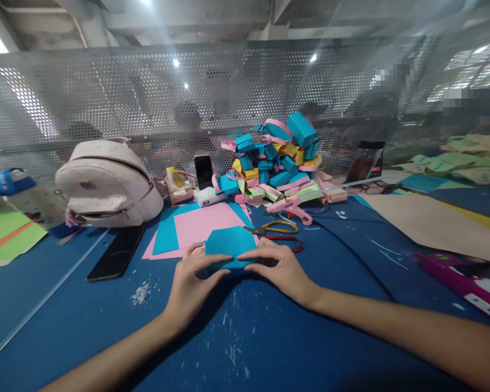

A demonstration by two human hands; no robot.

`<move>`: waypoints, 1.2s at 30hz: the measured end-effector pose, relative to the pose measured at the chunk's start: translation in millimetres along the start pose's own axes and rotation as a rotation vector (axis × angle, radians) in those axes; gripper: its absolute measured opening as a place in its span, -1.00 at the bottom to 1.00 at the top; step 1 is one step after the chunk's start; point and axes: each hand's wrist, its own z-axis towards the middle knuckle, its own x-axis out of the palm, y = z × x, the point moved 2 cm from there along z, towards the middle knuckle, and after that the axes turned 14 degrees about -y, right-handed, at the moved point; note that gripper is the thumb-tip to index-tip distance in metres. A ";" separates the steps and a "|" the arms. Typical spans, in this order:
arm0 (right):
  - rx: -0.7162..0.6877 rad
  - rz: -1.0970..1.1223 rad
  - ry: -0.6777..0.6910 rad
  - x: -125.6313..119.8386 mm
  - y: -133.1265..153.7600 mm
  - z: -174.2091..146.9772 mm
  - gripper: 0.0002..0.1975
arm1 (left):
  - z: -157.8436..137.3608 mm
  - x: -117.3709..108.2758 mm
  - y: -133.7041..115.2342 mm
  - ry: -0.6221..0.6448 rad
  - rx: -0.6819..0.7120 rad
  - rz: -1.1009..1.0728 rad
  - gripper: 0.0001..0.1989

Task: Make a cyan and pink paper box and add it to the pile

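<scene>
Between my two hands is a piece of blue paper (231,242), partly folded, raised a little over the table. My left hand (195,272) pinches its left side between thumb and fingers. On the right side my right hand (283,269) grips it the same way, the thumb below the near edge. Just behind my right hand lie scissors (283,238) with one yellow and one red handle. Past them rests a pink glue gun (292,207) with a clear glue stick in it. Pink and blue sheets (206,220) lie flat behind the paper.
A heap of folded paper pieces (277,163) stands at the back centre. Leftward are a white backpack (106,185), a black phone (116,253) and a bottle (35,201). At right sit a purple power strip (461,283) and a beige sheet (433,220). A black cord (359,261) crosses the table.
</scene>
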 end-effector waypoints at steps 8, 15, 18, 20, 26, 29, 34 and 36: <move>-0.008 -0.028 -0.009 -3.5 -1.5 4.6 -0.84 | 0.9 -4.8 6.6 -0.023 0.043 0.153 -0.78; 0.047 -0.043 -0.017 -1.1 1.3 8.4 -0.85 | 6.3 -3.8 4.0 0.033 -0.031 0.171 -0.84; 0.046 -0.049 -0.018 -1.1 0.8 9.2 -0.84 | 7.4 -4.0 3.8 0.035 -0.035 0.159 -0.84; 0.025 -0.068 -0.013 -1.6 0.2 8.6 -0.84 | 7.5 -4.6 4.2 0.041 -0.009 0.162 -0.85; -0.110 -0.118 -0.022 -5.7 -0.1 5.7 -0.84 | 7.0 -9.0 4.6 0.079 0.170 0.225 -0.81; -0.195 -0.107 -0.015 -7.8 1.8 5.3 -0.83 | 7.4 -11.6 4.8 0.093 0.238 0.295 -0.82; -0.291 -0.127 0.025 -9.7 6.0 5.7 -0.82 | 8.5 -16.8 8.2 0.067 0.338 0.395 -0.79; -0.297 -0.138 0.026 -10.2 6.4 6.2 -0.83 | 8.7 -18.7 11.1 0.051 0.340 0.398 -0.79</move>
